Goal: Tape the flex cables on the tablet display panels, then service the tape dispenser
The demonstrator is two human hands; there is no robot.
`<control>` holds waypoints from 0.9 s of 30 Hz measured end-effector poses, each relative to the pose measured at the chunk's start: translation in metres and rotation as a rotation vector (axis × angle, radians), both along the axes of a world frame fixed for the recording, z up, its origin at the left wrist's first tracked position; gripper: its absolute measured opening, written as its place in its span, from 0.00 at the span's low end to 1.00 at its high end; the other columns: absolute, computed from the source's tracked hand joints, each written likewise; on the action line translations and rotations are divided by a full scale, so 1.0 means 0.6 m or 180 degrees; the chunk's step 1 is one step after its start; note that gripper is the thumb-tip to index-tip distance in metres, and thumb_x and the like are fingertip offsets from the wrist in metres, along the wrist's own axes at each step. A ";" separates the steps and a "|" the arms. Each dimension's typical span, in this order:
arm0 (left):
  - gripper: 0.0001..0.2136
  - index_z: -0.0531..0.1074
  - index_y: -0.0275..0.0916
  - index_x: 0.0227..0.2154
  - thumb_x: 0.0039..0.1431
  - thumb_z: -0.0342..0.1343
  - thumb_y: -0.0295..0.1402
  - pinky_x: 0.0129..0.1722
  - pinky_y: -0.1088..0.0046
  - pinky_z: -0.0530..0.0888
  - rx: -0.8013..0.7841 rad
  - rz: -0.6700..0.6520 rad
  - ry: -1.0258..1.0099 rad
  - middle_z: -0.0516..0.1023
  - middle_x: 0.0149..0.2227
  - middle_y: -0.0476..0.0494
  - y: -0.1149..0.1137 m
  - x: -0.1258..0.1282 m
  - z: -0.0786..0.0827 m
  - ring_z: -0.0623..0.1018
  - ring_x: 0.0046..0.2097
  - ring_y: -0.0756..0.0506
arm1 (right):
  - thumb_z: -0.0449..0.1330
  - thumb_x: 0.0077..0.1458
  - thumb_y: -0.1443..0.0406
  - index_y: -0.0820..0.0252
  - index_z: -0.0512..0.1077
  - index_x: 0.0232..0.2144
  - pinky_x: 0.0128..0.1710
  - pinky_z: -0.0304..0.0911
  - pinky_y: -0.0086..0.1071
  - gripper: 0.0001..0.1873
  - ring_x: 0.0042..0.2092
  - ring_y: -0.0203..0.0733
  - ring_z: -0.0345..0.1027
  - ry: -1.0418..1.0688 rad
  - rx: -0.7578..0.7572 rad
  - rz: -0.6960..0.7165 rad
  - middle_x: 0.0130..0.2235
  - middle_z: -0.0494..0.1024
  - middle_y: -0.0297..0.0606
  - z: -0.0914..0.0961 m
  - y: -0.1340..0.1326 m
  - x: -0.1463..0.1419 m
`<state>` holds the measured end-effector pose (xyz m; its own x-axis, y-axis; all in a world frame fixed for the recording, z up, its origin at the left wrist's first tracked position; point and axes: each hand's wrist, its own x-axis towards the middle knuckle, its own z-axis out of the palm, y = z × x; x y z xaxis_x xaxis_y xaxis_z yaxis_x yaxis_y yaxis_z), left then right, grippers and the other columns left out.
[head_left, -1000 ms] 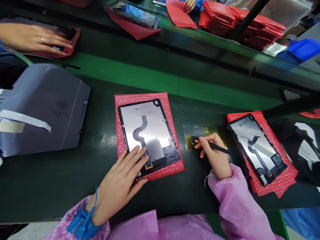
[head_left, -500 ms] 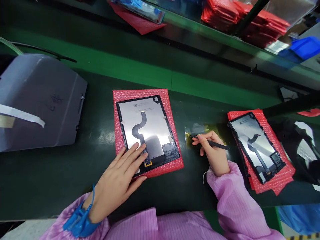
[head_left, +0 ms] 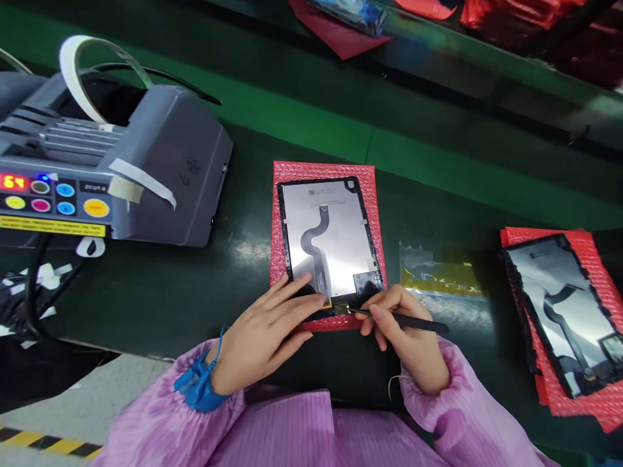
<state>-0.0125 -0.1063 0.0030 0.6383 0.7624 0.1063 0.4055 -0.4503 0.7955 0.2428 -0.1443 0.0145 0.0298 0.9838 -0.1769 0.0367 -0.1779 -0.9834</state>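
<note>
A tablet display panel (head_left: 335, 240) lies back-side up on a red bubble-wrap sheet (head_left: 282, 214), with a black flex cable (head_left: 314, 240) curving down its silver back. My left hand (head_left: 272, 331) rests flat on the panel's near left corner, fingers stretched out beside the cable's connector. My right hand (head_left: 406, 331) pinches black tweezers (head_left: 409, 320), their tip at the panel's lower edge close to the connector. A small yellow piece seems to sit at the tip. Both wrists wear pink sleeves, and a blue strap (head_left: 197, 386) circles the left one.
A grey tape dispenser machine (head_left: 146, 162) with coloured buttons stands at the left. A clear film with yellow strips (head_left: 438, 272) lies right of the panel. Another panel on red bubble wrap (head_left: 564, 311) sits at the far right. Red packets (head_left: 341, 29) lie beyond the green belt.
My right hand with the tweezers moved left from the clear film to the panel's lower edge. The view swung left, bringing the tape machine's front into sight. My left hand stayed on the panel.
</note>
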 end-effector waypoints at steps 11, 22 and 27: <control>0.20 0.63 0.37 0.63 0.71 0.51 0.31 0.69 0.56 0.65 0.0773 -0.0132 0.0535 0.75 0.62 0.41 -0.002 0.006 -0.008 0.65 0.70 0.42 | 0.64 0.63 0.59 0.58 0.67 0.29 0.23 0.66 0.26 0.14 0.19 0.29 0.68 -0.0176 -0.0130 0.0047 0.29 0.83 0.34 0.000 0.004 -0.038; 0.19 0.63 0.37 0.63 0.72 0.50 0.32 0.68 0.56 0.66 0.0836 -0.0140 0.0608 0.75 0.62 0.41 -0.001 0.006 -0.006 0.65 0.70 0.41 | 0.63 0.63 0.60 0.57 0.67 0.29 0.21 0.65 0.25 0.13 0.19 0.29 0.69 -0.0315 -0.0085 0.0082 0.28 0.82 0.32 -0.001 0.007 -0.042; 0.18 0.63 0.36 0.62 0.72 0.50 0.31 0.68 0.55 0.67 0.0882 -0.0179 0.0587 0.75 0.62 0.40 -0.001 0.005 -0.009 0.66 0.70 0.40 | 0.63 0.63 0.60 0.57 0.67 0.29 0.22 0.66 0.25 0.13 0.20 0.30 0.70 -0.0376 -0.0115 0.0104 0.28 0.82 0.33 -0.002 0.005 -0.041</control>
<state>-0.0094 -0.1068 -0.0022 0.7062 0.6838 0.1835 0.4996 -0.6650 0.5551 0.2181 -0.1414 0.0131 0.0205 0.9776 -0.2095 0.1583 -0.2100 -0.9648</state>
